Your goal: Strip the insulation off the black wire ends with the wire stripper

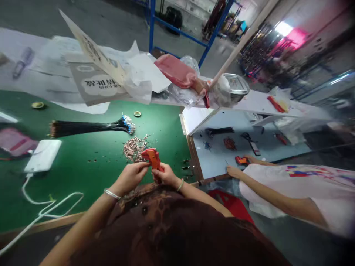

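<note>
Orange pliers [155,161], clasped in the right hand [166,175], are best held steady; the left hand [132,178], its grip impossible to tell, should be kept off the jaws.

Dark brown garment [172,236] across near side; lighter tan-brown motifs [163,213] toward far edge, small dark round spots [144,210] there, buttons or print unclear. Left hand [133,177] bare, pale silvery bracelet [112,194] at wrist. Right hand [166,174] bare, thin pale green bracelet [181,185]. Both forearms [87,225] uncovered.
</note>
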{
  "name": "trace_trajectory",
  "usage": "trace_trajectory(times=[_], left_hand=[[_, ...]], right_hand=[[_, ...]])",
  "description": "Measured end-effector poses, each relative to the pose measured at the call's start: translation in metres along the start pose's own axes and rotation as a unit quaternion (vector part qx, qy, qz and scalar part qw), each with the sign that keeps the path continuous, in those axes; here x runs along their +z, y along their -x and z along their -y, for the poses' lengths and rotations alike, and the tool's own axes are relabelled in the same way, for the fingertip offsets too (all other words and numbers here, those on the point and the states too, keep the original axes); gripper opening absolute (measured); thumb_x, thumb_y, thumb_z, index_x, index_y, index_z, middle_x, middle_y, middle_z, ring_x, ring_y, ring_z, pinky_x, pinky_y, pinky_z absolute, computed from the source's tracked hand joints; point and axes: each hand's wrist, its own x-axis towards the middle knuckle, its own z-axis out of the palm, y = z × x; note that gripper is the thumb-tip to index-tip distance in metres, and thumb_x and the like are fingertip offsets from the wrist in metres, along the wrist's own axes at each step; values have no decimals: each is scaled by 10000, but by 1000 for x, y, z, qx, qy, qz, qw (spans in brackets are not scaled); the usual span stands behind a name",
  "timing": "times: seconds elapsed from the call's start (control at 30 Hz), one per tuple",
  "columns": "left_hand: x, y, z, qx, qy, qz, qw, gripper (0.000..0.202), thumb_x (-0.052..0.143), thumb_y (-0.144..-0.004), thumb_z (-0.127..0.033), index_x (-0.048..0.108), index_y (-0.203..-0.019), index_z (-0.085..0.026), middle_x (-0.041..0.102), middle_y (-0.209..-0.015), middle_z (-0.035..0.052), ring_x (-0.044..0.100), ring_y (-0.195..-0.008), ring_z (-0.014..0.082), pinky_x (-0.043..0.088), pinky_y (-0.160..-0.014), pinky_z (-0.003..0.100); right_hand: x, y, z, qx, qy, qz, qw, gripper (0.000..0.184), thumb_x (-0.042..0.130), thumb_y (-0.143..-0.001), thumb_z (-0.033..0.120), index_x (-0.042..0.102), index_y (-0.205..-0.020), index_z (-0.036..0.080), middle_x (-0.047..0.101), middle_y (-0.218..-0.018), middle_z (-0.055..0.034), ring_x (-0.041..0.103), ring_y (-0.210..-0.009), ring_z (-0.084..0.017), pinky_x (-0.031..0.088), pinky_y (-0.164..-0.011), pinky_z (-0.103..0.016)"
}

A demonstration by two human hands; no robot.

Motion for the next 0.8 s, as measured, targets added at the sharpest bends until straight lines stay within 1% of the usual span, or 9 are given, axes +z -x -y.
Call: trace_trajectory(times=[0.07, 0.17, 0.33, 0.43, 0.57, 0.6, 0.67, 0.73, 0.8], left_hand=[[2, -1, 6, -3, 1, -7, 1000, 412, 450, -801, -403, 736, -995, -177, 756, -1000, 75, 712, -854, 213, 532, -783, 305], [4, -2, 15, -18, 11, -19, 1000, 377, 478, -786, -407, 740, -955, -196, 759, -984, 62, 711, -852, 214, 539, -794, 312], [4, 2, 34, -59, 39, -44, 997, 399, 502, -782, -457, 732, -980, -197, 760, -975, 58, 704, -852, 217, 543, -787, 313], [3, 7, 52, -76, 17, -74, 994, 395, 486, -791, -464, 725, -973, -207, 757, -970, 56, 696, -861, 220, 537, -790, 316], [6, 16, 80, -84, -31, -113, 990, 354, 469, -782, -431, 716, -903, -209, 747, -956, 68, 685, -874, 232, 523, -816, 337], [7, 19, 85, -88, -28, -118, 989, 357, 467, -780, -439, 713, -894, -205, 745, -951, 71, 683, -871, 233, 522, -808, 335], [11, 24, 91, -104, -5, -126, 987, 385, 473, -780, -481, 709, -889, -198, 747, -928, 72, 682, -844, 229, 523, -764, 320], [16, 28, 92, -119, 23, -133, 984, 421, 487, -780, -529, 710, -890, -189, 751, -896, 69, 681, -800, 221, 519, -711, 301], [20, 30, 89, -123, 45, -143, 981, 443, 506, -780, -555, 718, -900, -186, 755, -874, 65, 678, -750, 209, 512, -679, 288]], right_hand=[[-1, -1, -2, 6, 12, -19, 1000, 521, 787, -643, 549, 492, -846, 171, 483, -571, 89, 441, -382, -57, 346, -348, -180], [-5, -5, -6, 7, 12, -25, 1000, 489, 771, -673, 537, 496, -846, 171, 486, -570, 85, 433, -378, -56, 335, -355, -180], [-14, -11, -13, -7, -22, 18, 1000, 488, 758, -715, 492, 534, -992, 158, 590, -714, 15, 563, -545, -106, 478, -517, -238], [-21, -12, -15, -24, -23, 22, 999, 517, 741, -737, 465, 518, -1093, 163, 606, -782, -8, 590, -639, -133, 514, -611, -282], [-34, -16, -20, -86, 77, -41, 992, 427, 741, -726, 384, 553, -1043, 169, 610, -883, -20, 585, -749, -129, 497, -707, -269], [-38, -18, -23, -81, 107, -65, 989, 396, 751, -704, 347, 566, -1005, 170, 612, -894, -15, 580, -767, -124, 489, -720, -257], [-46, -22, -31, -22, 138, -102, 985, 338, 757, -661, 286, 576, -918, 162, 616, -836, -2, 575, -726, -116, 478, -684, -242], [-51, -24, -43, 54, 134, -117, 983, 293, 733, -649, 264, 560, -857, 154, 593, -710, 17, 557, -609, -107, 461, -596, -236], [-54, -23, -55, 80, 126, -123, 981, 267, 700, -657, 260, 542, -845, 153, 563, -638, 35, 532, -532, -96, 444, -547, -230]])
